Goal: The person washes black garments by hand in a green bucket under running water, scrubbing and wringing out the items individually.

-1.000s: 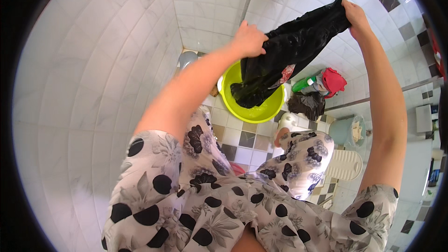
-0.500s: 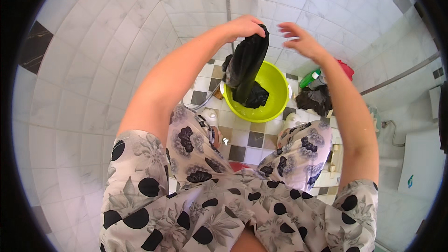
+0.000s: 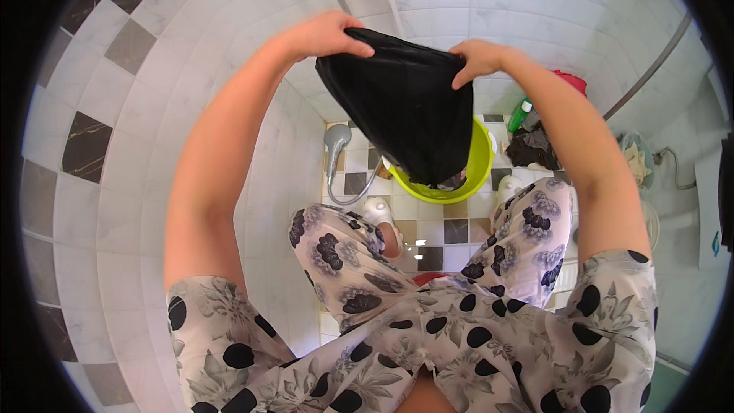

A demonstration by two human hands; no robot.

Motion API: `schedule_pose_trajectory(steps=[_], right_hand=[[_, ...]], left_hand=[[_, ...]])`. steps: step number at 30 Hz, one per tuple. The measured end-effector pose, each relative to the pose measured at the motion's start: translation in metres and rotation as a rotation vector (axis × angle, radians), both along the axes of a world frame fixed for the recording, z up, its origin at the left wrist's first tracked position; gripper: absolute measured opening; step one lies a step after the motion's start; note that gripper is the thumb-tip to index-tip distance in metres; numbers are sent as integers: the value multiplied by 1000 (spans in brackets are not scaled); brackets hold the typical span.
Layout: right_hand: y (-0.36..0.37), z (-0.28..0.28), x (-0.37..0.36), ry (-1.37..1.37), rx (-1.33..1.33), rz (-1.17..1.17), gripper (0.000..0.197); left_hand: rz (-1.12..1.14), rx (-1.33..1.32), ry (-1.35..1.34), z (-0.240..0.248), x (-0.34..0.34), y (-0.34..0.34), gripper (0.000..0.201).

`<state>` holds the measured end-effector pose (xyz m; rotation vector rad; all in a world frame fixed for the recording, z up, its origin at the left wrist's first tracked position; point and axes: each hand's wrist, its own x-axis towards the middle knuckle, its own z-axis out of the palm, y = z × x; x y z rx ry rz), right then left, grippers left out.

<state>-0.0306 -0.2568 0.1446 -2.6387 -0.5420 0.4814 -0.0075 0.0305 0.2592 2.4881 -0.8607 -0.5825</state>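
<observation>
Remotely, I see bare left hand (image 3: pixel 334 35) and right hand (image 3: pixel 482 59) pinching limp black cloth garment (image 3: pixel 405 99) by upper corners, probably soft, water-heavy, best held there.

1 head-worn fisheye view looks steeply down.

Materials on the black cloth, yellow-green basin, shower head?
Black cloth: likely textile, mostly matte; it drapes and creases.
Yellow-green basin: probably smooth moulded plastic, given the uniform bright colour.
Shower head: grey, smooth; plastic or coated metal, can't tell which.
</observation>
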Motion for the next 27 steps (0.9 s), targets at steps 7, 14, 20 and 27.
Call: schedule_pose_trajectory(steps=[7,14,20,27], right_hand=[[-45,67,12,-508,-93,-119,42],[-32,52,36,-541,-32,-299,48],[-15,-8,47,-248,364,-542,31],[5,-71,70,126,916,-975,56]], left_hand=[[101,-110,-74,-17,28,40,28],[304,-314,-199,-37,43,26,19],[558,-248,-248,-111,48,28,30],[767,-254,-169,-161,42,16,35]])
